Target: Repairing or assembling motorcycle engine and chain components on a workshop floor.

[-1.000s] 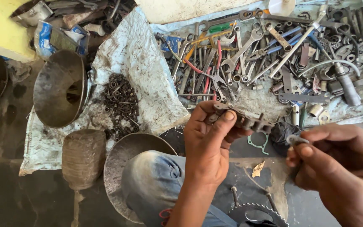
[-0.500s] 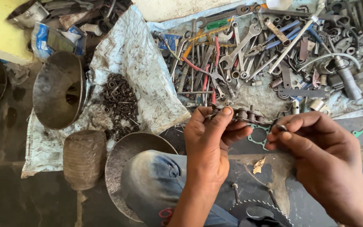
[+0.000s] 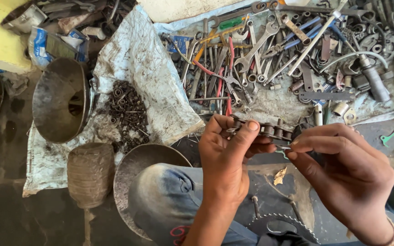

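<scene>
I'm seeing the left hand (image 3: pixel 226 157) pinching a short roller chain (image 3: pixel 270 130) level above the knee (image 3: pixel 160 200), steadying its links. The right hand (image 3: pixel 343 168) is closing thumb and forefinger on a small metal clip (image 3: pixel 282 148) at the chain's underside, just in front of the spanner pile (image 3: pixel 261 50).

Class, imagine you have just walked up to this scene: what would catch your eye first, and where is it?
First, the two hands at centre: the left hand grips a short length of roller chain, while the right hand pinches a small metal piece against it. Behind them, top right, sprawls a dense heap of spanners and pliers. On the left, a metal funnel lies beside a pile of dark nuts and bolts.
</scene>
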